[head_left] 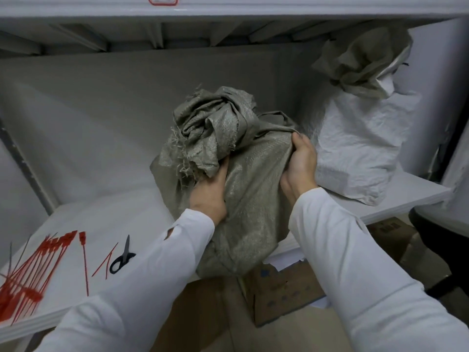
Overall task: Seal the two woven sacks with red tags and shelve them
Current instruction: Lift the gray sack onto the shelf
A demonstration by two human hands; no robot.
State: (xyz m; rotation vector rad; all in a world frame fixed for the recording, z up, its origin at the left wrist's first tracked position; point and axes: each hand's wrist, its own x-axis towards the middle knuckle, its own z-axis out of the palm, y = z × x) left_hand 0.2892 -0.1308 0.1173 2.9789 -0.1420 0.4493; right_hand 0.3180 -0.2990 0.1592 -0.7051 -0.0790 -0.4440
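Grey-green woven sack (pixel 243 189); white sack (pixel 355 148); red tags (pixel 33 270); black scissors (pixel 121 257).

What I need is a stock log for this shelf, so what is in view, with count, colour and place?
grey-green sack: one, grey-green, shelf front edge, centre, overhanging.
white sack: one, white, grey-green top, shelf right rear.
red tags: one bundle plus loose ones, red, shelf front left.
scissors: one, black handles, right of tags.
shelf: one, white, across the view.
cardboard boxes: at least two, brown, below shelf.
left hand: one, gripping grey-green sack below its bunched mouth.
right hand: one, gripping that sack's right side.
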